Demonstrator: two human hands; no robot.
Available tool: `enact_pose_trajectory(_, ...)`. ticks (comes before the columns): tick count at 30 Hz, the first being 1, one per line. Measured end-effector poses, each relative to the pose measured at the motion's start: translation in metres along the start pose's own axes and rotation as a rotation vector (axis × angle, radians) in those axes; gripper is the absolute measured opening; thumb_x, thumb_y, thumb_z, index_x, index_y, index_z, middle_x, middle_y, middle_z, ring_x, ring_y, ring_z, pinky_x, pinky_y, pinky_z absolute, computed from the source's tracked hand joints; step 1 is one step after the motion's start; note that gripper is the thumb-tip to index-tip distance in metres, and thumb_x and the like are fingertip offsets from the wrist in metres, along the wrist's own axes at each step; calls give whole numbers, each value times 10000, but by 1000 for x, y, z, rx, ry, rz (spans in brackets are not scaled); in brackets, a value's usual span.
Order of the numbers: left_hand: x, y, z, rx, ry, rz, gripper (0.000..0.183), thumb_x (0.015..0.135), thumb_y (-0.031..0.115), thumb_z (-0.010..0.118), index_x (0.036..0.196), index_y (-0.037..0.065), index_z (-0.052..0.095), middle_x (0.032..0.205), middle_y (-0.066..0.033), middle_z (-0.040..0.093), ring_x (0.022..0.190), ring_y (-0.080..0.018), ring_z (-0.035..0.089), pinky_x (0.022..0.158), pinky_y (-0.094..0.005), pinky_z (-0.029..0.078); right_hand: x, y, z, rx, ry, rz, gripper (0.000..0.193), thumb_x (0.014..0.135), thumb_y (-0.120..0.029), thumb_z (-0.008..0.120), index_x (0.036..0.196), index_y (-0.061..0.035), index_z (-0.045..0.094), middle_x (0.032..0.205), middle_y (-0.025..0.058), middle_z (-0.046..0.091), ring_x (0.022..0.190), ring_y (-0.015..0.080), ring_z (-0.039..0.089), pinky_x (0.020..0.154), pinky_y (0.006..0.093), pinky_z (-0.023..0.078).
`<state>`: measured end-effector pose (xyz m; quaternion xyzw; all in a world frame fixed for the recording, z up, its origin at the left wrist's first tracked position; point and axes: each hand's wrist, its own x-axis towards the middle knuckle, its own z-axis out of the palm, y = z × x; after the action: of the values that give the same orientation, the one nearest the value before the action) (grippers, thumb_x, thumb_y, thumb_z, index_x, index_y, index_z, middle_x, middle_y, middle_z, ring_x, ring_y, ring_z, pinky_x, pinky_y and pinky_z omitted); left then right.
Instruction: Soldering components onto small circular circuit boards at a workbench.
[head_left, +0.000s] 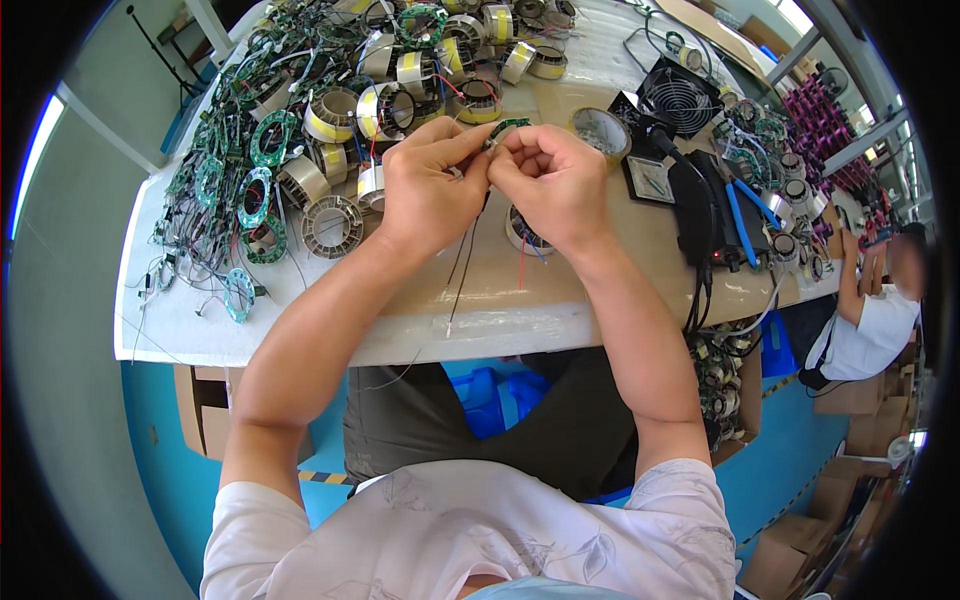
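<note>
- While I am watching remotely, the left hand (435,190) and right hand (555,190) are pinching a small green circuit board (514,125) above the white-topped worktable (190,325).
- Below it, a brown cardboard box (749,408) is holding metallic ring-shaped parts (716,383).
- Near the right hand, a round yellowish-rimmed container (625,140) is sitting, contents unclear.

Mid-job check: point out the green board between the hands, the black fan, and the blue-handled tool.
Green board (513,125), head view: exposed upper part.
Black fan (681,99), head view: round grille.
Blue-handled tool (741,226), head view: left handle.
</note>
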<state>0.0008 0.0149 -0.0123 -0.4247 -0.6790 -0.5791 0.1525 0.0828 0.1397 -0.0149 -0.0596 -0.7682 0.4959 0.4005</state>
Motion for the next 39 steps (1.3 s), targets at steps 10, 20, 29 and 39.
enact_pose_trajectory(10,-1,-4,0,-35,-9,57,244,797,-48,734,1029,15,778,759,-80,667,573,-138,574,520,-264,456,-1,-1,0,-17,3,-64,104,759,-42,765,823,17,710,752,60,694,606,88,647,551,222,526)
enact_pose_trajectory(20,4,-6,0,86,-73,-26,242,803,15,742,1043,25,767,858,-62,688,658,-122,643,614,-257,519,12,-50,-40,-520,-319,-32,317,858,-307,742,856,10,741,822,165,732,628,281,698,632,356,557)
enact_pose_trajectory(29,5,3,-5,-11,-150,-122,223,772,-3,669,988,-22,723,855,-173,713,653,-251,693,628,-346,563,-48,-80,-24,-1209,-538,-104,334,862,-320,689,802,7,721,852,188,663,778,325,699,691,405,571)
enact_pose_trajectory(39,-4,7,2,247,-17,476,118,845,79,720,958,50,737,829,-78,651,704,-275,649,568,-380,534,-23,-25,-64,-667,-576,-538,246,813,-29,649,1042,5,734,1098,104,711,898,288,700,783,364,577)
